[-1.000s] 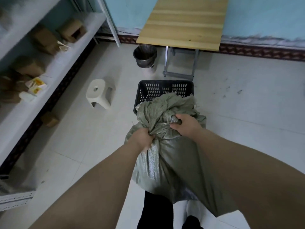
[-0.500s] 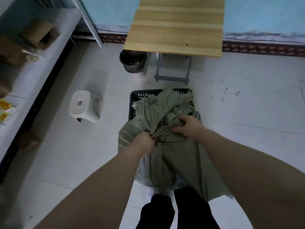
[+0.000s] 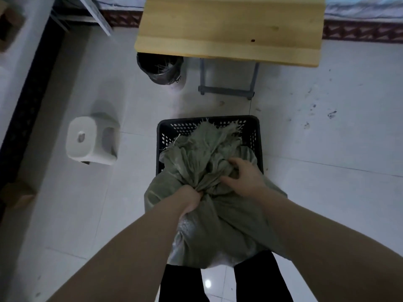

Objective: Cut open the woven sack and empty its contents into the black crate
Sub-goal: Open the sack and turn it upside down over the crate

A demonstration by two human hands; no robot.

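While both hands grip it, the woven sack stands roughly upright on the floor, just in front of the person's legs and touching the near edge of the black crate. Long axis runs from the bulging base near the legs up and away toward the crate; the gathered neck leans forward over the crate's near half. Mouth end points away from the person, frayed fibres fanning out over the crate interior.

Left hand: fingers curled tight, clamped on a bunch of fabric at the neck, left side. Right hand: fingers bent and pressed into the folds just right of the neck, closed on cloth, thumb toward the left hand. Hands sit close together, neck bunched between them.

Neck looks twisted and crumpled; cannot tell whether the mouth is open or cut. Crate contents hidden by the sack; only the perforated far and side walls show.

Surroundings: wooden desk beyond the crate, well apart from it. Dark bin at its left front corner. White stool left of the crate, apart from it. Shelf rack along the left edge.
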